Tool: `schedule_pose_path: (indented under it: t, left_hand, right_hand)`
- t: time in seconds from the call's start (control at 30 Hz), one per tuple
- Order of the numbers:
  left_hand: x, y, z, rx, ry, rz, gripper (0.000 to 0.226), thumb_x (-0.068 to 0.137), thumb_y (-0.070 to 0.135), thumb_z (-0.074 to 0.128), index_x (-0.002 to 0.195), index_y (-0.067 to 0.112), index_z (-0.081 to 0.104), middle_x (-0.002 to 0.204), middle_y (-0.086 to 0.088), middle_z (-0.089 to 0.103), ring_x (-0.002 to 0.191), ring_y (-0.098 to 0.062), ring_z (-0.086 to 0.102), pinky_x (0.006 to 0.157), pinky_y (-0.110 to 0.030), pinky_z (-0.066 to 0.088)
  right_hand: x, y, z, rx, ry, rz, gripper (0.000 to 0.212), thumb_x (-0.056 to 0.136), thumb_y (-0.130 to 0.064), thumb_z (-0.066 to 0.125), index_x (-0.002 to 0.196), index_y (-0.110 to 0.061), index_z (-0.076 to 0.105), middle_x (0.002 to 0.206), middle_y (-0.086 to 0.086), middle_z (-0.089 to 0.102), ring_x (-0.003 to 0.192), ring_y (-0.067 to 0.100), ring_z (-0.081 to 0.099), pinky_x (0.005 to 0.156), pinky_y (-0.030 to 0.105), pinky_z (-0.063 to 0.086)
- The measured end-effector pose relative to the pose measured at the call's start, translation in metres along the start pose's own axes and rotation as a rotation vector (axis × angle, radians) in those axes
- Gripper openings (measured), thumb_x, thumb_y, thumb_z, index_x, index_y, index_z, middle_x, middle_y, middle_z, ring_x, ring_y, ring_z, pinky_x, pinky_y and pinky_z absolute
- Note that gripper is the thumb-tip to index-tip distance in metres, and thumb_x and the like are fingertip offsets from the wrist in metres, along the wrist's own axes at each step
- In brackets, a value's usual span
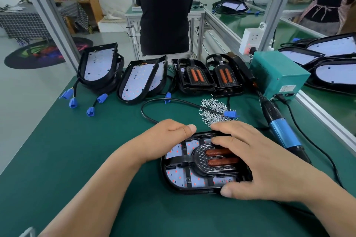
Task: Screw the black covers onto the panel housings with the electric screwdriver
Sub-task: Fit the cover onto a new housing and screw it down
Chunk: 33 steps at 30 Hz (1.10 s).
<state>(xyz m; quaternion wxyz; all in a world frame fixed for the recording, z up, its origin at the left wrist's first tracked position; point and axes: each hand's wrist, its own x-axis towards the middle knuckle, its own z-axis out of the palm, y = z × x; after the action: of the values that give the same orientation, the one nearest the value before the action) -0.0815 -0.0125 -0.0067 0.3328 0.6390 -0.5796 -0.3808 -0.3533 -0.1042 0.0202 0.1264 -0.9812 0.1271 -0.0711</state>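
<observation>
Here, the housing lies flat on the green mat, at the middle of the bench and just in front of the person. The black cover with two orange bars sits in it, over the white LED board.

The left hand holds the housing at its far-left rim, with the fingers curled under and the thumb laid along the edge. The right hand lies spread and flat over the right half of the cover. Its fingers are straight and press down, and its thumb is against the near rim.

The blue screwdriver lies on the mat just right of the right hand, untouched, its cord running back to a teal box. A heap of screws lies just beyond the housing, and a blue plug on a black cable rests on the heap.

Along the far edge of the mat, two open housings lean at the left with blue plugs trailing from them. Two spare covers stand to their right, beside the box. More housings lie on the next bench at the right. Behind the bench stands someone in a black top.
</observation>
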Motion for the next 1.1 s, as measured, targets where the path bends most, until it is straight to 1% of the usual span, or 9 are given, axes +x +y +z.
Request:
schedule_pose_path:
  t: [0.1, 0.23, 0.37, 0.5, 0.63, 0.8, 0.9, 0.97, 1.1]
  left_hand:
    - [0.000, 0.000, 0.000, -0.005, -0.004, -0.008, 0.055, 0.105, 0.052, 0.055, 0.066, 0.023, 0.030, 0.070, 0.001, 0.026, 0.064, -0.017, 0.027, 0.059, -0.033, 0.023]
    - [0.002, -0.002, -0.001, -0.033, -0.009, -0.019, 0.055, 0.107, 0.048, 0.055, 0.062, 0.027, 0.032, 0.065, 0.011, 0.028, 0.060, -0.011, 0.027, 0.052, -0.026, 0.027]
    - [0.000, 0.001, -0.002, -0.036, -0.013, -0.027, 0.055, 0.106, 0.049, 0.056, 0.066, 0.025, 0.028, 0.069, 0.004, 0.023, 0.063, -0.016, 0.024, 0.056, -0.032, 0.024]
    - [-0.002, 0.005, -0.003, -0.121, -0.049, -0.072, 0.062, 0.098, 0.052, 0.057, 0.076, -0.003, 0.039, 0.080, -0.006, 0.033, 0.076, -0.024, 0.029, 0.071, -0.038, 0.029]
    - [-0.003, 0.007, -0.004, -0.138, -0.055, -0.071, 0.060, 0.097, 0.050, 0.059, 0.075, -0.002, 0.039, 0.079, -0.008, 0.032, 0.074, -0.023, 0.030, 0.071, -0.039, 0.029]
    - [-0.001, 0.007, -0.004, -0.135, -0.059, -0.067, 0.067, 0.094, 0.056, 0.061, 0.077, -0.007, 0.045, 0.078, -0.008, 0.038, 0.075, -0.023, 0.034, 0.072, -0.039, 0.030]
    - [-0.001, 0.005, -0.005, -0.160, -0.070, -0.057, 0.074, 0.089, 0.061, 0.064, 0.079, -0.009, 0.044, 0.080, -0.008, 0.039, 0.076, -0.025, 0.033, 0.073, -0.040, 0.029]
    - [-0.002, 0.004, -0.005, -0.182, -0.075, -0.060, 0.073, 0.089, 0.061, 0.065, 0.080, -0.010, 0.048, 0.079, -0.009, 0.042, 0.076, -0.023, 0.037, 0.073, -0.039, 0.033]
    - [0.000, 0.002, -0.005, -0.204, -0.063, -0.088, 0.063, 0.095, 0.055, 0.063, 0.087, -0.008, 0.064, 0.083, -0.008, 0.066, 0.076, -0.021, 0.053, 0.076, -0.043, 0.048]
  right_hand:
    - [0.002, -0.001, -0.002, -0.005, 0.005, -0.023, 0.089, 0.082, -0.075, 0.072, 0.149, -0.020, 0.055, 0.165, -0.011, 0.029, 0.160, 0.010, 0.013, 0.126, 0.020, 0.012]
    - [0.003, -0.005, -0.004, -0.042, 0.051, -0.074, 0.070, 0.092, -0.078, 0.060, 0.144, -0.030, 0.060, 0.145, -0.017, 0.046, 0.144, 0.010, 0.034, 0.120, 0.031, 0.027]
    - [0.009, -0.004, -0.007, -0.049, 0.089, -0.111, 0.047, 0.103, -0.062, 0.059, 0.138, -0.031, 0.065, 0.131, -0.018, 0.056, 0.124, 0.013, 0.049, 0.105, 0.041, 0.042]
    - [0.020, -0.004, -0.009, -0.093, 0.042, -0.203, 0.037, 0.105, -0.048, 0.063, 0.130, -0.022, 0.070, 0.128, -0.010, 0.061, 0.112, 0.019, 0.054, 0.098, 0.038, 0.048]
    - [0.021, -0.003, -0.008, -0.093, 0.047, -0.236, 0.041, 0.106, -0.046, 0.058, 0.136, -0.020, 0.068, 0.135, -0.009, 0.061, 0.115, 0.022, 0.056, 0.099, 0.040, 0.050]
    - [0.011, -0.001, 0.000, -0.114, 0.036, -0.140, 0.062, 0.102, -0.072, 0.049, 0.153, -0.036, 0.046, 0.151, -0.014, 0.047, 0.133, 0.011, 0.046, 0.112, 0.033, 0.042]
    - [0.014, 0.000, -0.002, -0.049, 0.041, -0.162, 0.048, 0.103, -0.058, 0.059, 0.144, -0.033, 0.056, 0.139, -0.016, 0.054, 0.125, 0.009, 0.052, 0.106, 0.035, 0.044]
    - [0.016, 0.001, 0.000, -0.069, 0.080, -0.192, 0.046, 0.100, -0.049, 0.067, 0.139, -0.026, 0.064, 0.132, -0.009, 0.059, 0.118, 0.016, 0.056, 0.103, 0.037, 0.045]
    - [0.019, 0.001, 0.007, -0.133, 0.141, -0.219, 0.041, 0.094, -0.041, 0.073, 0.129, -0.019, 0.072, 0.125, -0.001, 0.063, 0.110, 0.026, 0.061, 0.098, 0.043, 0.048]
